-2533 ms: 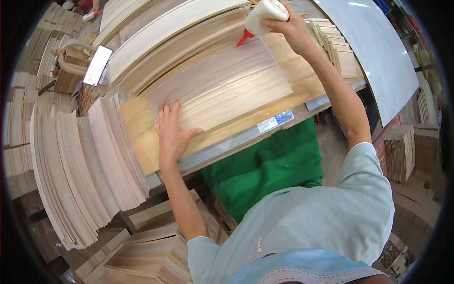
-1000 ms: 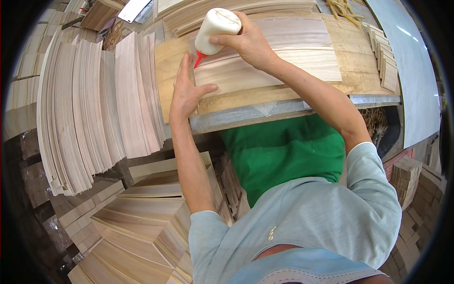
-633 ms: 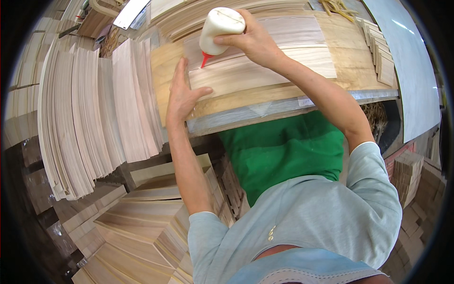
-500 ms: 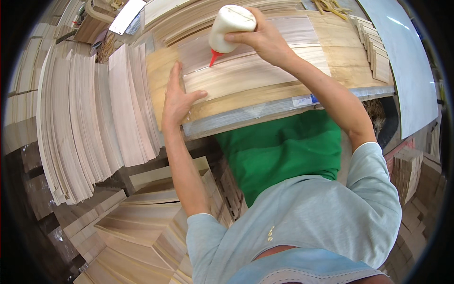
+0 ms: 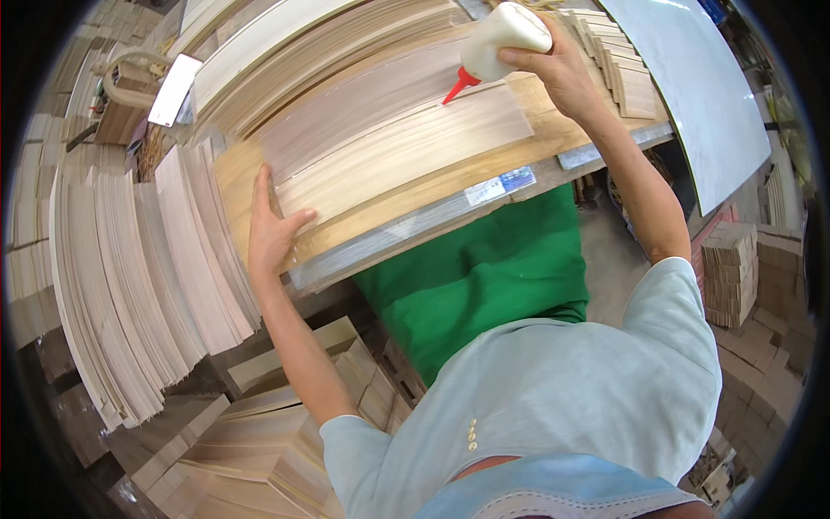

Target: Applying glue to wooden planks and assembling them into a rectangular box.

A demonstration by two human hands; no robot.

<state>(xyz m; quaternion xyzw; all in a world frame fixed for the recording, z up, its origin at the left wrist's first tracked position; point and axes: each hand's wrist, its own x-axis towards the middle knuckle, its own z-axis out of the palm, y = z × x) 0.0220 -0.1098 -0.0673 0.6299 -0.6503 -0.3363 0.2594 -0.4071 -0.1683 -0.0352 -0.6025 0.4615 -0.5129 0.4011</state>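
My right hand [image 5: 553, 73] is wrapped round a white squeeze bottle [image 5: 501, 41] with a red nozzle. The bottle tilts so that its tip meets the seam between two thin wooden boards. The nearer board [image 5: 406, 149] is pale, and the farther board [image 5: 346, 121] has a pinkish tone. A thin glossy line runs along the seam to the left of the nozzle. My left hand [image 5: 272, 227] lies at the left end of the nearer board, thumb spread from the fingers, holding nothing. Both boards rest on a yellowish wooden panel [image 5: 380, 216] on the workbench.
Tall stacks of thin wooden sheets [image 5: 130, 277] stand at the left, with more long strips [image 5: 337, 65] behind the boards. Small wooden pieces [image 5: 631, 82] lie at the right end of the bench, beside a grey sheet [image 5: 709, 104]. A green apron [image 5: 484, 277] covers my lap.
My right hand has moved the bottle to the right along the seam, and the glossy line is longer. The view has turned slightly; my left hand still rests at the board's left end.
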